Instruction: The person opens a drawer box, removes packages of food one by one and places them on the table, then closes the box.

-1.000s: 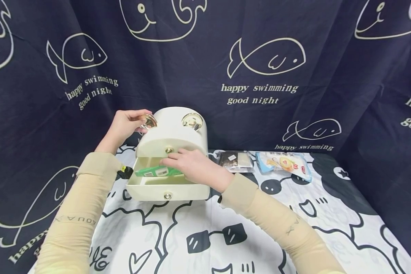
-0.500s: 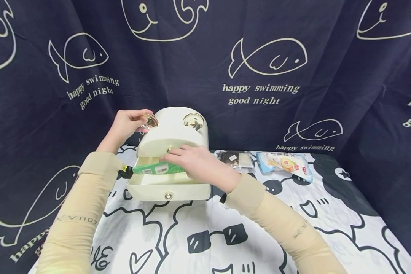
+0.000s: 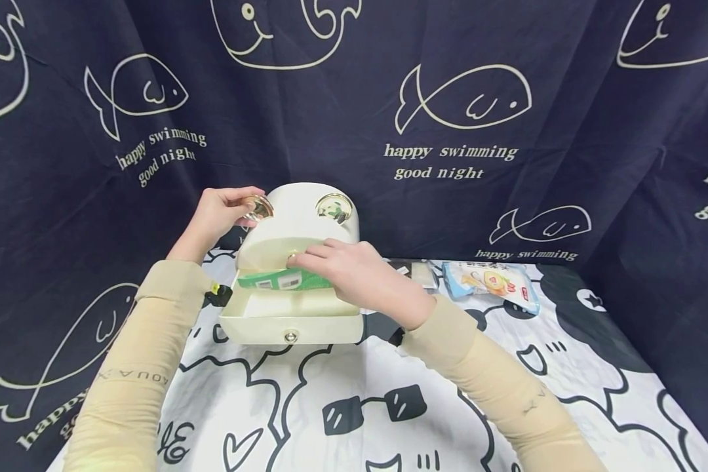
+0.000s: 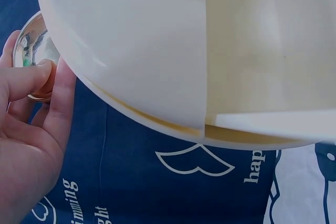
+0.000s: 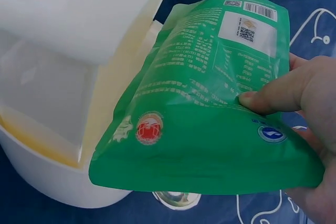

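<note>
We pinch the green packet (image 5: 194,93) between our right hand's (image 3: 356,272) thumb and fingers, above the cream cabinet's (image 3: 301,219) pulled-out drawer (image 3: 324,330), while our left hand (image 3: 214,213) grips a gold disc (image 3: 263,208) on its side.

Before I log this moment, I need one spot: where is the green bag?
In the head view, the green bag is left of centre, pinched in the right hand and appearing over the open drawer of the white box.
</note>
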`<action>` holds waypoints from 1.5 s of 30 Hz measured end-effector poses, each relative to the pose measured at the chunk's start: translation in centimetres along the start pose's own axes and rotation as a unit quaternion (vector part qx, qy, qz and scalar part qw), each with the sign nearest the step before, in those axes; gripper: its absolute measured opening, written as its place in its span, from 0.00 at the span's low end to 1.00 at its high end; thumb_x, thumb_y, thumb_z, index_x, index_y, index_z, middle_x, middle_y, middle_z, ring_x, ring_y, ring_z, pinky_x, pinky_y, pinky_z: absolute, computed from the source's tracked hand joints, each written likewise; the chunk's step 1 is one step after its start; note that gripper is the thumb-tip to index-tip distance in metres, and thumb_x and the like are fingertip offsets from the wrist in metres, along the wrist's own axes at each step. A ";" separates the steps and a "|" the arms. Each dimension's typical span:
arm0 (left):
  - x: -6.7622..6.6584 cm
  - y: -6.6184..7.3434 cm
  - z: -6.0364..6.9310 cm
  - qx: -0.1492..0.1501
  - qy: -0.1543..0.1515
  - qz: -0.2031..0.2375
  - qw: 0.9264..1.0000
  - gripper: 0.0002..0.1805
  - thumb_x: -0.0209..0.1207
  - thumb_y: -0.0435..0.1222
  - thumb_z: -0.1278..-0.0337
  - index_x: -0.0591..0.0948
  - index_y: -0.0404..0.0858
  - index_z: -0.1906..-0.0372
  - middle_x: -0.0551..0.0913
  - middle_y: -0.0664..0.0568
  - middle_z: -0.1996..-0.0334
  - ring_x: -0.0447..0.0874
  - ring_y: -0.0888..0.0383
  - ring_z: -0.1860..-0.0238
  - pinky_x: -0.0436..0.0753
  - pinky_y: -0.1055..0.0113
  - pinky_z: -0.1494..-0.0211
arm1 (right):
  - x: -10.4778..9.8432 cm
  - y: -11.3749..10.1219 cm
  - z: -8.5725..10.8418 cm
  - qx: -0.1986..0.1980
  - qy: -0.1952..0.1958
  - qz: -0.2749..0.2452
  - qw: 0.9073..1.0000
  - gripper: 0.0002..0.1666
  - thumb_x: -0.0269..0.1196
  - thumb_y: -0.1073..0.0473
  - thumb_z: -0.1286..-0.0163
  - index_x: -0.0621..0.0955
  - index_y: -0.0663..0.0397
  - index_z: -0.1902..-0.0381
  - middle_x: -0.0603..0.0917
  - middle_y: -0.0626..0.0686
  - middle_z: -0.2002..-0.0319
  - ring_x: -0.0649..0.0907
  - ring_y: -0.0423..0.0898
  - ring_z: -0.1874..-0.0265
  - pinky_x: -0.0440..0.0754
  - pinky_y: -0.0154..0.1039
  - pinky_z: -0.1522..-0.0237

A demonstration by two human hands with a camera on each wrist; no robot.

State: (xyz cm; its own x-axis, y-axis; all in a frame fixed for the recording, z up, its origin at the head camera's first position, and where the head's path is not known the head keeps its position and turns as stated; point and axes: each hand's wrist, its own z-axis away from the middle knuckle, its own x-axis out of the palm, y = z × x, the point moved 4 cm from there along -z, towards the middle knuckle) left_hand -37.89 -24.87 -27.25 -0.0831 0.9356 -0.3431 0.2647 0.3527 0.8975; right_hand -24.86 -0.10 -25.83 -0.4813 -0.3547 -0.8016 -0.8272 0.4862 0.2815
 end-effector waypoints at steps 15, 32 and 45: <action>0.0 -0.1 0.0 -0.004 -0.001 0.009 1.000 0.17 0.56 0.20 0.44 0.81 0.32 0.50 0.85 0.52 0.62 0.84 0.63 0.66 0.88 0.66 0.66 | -1.4 1.4 1.7 0.009 0.051 -0.010 0.999 0.23 0.66 0.65 0.45 0.80 0.37 0.52 0.82 0.37 0.61 0.80 0.40 0.66 0.67 0.34 0.91; 0.0 0.2 0.3 -0.011 0.003 -0.011 1.000 0.17 0.56 0.21 0.43 0.82 0.36 0.50 0.85 0.51 0.62 0.83 0.62 0.63 0.88 0.67 0.64 | -3.2 3.7 4.7 0.046 0.070 -0.013 0.996 0.30 0.59 0.77 0.49 0.80 0.41 0.53 0.82 0.41 0.63 0.79 0.42 0.68 0.73 0.37 0.88; 0.0 0.1 0.3 -0.006 0.003 0.007 1.000 0.16 0.56 0.21 0.43 0.82 0.34 0.50 0.85 0.54 0.64 0.83 0.63 0.64 0.88 0.66 0.65 | -4.0 4.8 7.2 0.075 0.081 -0.007 0.994 0.34 0.64 0.78 0.53 0.80 0.40 0.51 0.83 0.40 0.62 0.80 0.42 0.68 0.71 0.38 0.91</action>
State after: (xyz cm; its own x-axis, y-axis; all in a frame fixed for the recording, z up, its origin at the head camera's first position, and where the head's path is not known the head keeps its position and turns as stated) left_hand -37.62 -24.78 -27.22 -0.0849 0.9404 -0.3294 0.2549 0.3401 0.9052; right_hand -24.78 9.44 -25.08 -0.5207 -0.4806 -0.7056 -0.7872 0.5901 0.1789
